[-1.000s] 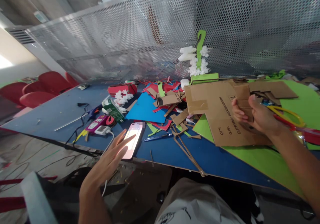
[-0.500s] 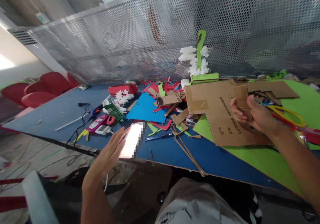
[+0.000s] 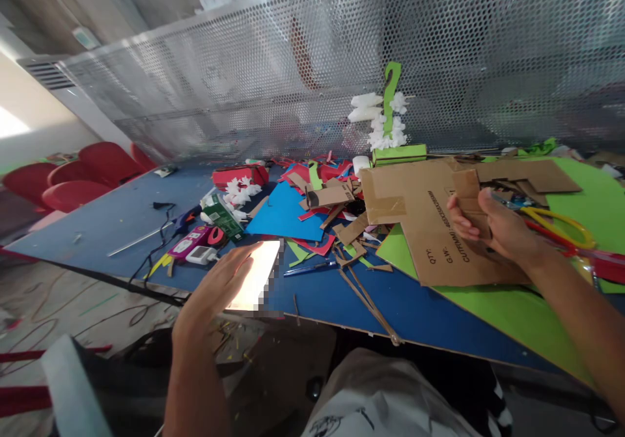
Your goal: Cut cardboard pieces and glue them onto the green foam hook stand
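While left hand (image 3: pixel 215 290) lies flat on phone (image 3: pixel 256 274) | right hand (image 3: pixel 493 225) fingers pinch cardboard piece (image 3: pixel 469 193)

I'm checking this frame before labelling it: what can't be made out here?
- Phone screen, head view: glare and pixelation blot out its content.
- Small cardboard piece: right hand covers its lower part.
- Scissors: blades hidden behind that hand.
- Left hand: whether it touches the phone is unclear.

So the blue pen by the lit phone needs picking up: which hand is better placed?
Probably the left hand: it rests on the phone beside the pen, while the right hand grips a cardboard piece.
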`<state>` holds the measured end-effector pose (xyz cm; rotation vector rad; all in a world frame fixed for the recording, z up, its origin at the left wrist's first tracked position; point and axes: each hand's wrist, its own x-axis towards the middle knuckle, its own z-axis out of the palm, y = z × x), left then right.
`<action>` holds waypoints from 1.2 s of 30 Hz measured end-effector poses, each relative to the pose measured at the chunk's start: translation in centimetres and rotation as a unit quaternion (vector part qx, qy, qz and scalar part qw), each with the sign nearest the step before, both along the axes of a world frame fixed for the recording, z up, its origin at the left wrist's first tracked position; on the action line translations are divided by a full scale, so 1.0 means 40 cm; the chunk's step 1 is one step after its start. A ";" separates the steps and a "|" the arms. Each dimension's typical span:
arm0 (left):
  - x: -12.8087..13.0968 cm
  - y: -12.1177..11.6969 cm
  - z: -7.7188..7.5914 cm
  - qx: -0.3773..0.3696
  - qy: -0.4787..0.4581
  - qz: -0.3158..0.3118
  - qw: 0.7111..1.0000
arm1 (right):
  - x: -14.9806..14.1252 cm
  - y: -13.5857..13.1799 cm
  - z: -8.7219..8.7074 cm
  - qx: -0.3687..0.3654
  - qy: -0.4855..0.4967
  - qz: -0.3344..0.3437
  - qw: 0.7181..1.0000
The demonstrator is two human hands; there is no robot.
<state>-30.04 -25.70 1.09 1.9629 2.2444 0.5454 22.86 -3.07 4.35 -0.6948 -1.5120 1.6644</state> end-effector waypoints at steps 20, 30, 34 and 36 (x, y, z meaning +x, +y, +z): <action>-0.013 -0.100 -0.033 0.010 -0.230 0.007 0.973 | 0.002 0.000 -0.002 0.012 -0.011 -0.003 1.000; 0.040 -0.156 -0.014 -0.002 -0.268 0.004 0.963 | -0.004 -0.004 0.005 0.038 -0.015 0.015 0.999; 0.036 -0.157 -0.012 -0.016 -0.249 0.001 0.968 | -0.002 -0.003 0.001 0.022 -0.016 0.004 1.000; 0.036 -0.156 -0.013 -0.018 -0.237 -0.003 0.971 | -0.002 -0.003 0.000 0.020 -0.020 0.000 1.000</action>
